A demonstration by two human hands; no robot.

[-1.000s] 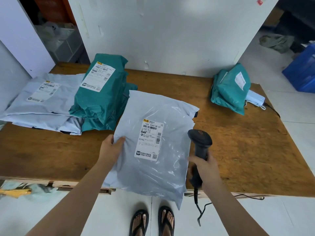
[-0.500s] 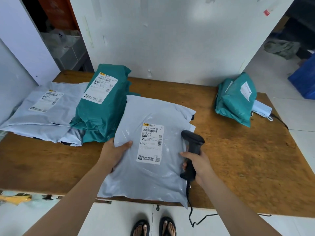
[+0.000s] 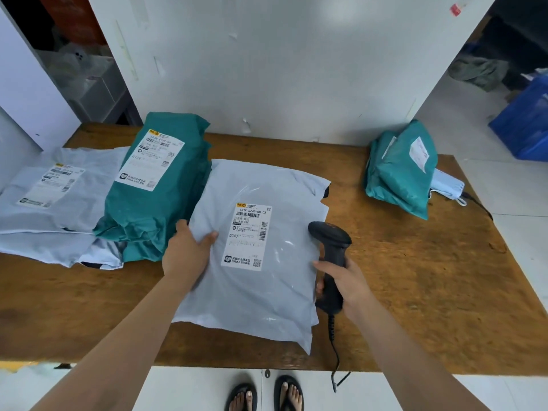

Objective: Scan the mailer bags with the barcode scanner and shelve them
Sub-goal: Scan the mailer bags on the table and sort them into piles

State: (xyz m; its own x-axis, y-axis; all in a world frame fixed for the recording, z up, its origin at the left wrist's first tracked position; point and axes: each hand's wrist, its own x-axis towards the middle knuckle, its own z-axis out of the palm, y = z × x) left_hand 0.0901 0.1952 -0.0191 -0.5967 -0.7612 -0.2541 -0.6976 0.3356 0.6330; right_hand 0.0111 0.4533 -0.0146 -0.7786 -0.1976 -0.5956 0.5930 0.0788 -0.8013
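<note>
The left hand (image 3: 189, 253) grips the grey mailer bag (image 3: 252, 301) by its left edge. The right hand (image 3: 345, 281) holds the barcode scanner (image 3: 330, 241) beside its right edge.

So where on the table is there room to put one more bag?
Biggest bare wood on the table: the right half, between the barcode scanner and the right teal bags. Also the front-left strip, in front of the grey pile and teal stack. Back-left is crowded with those piles.
</note>
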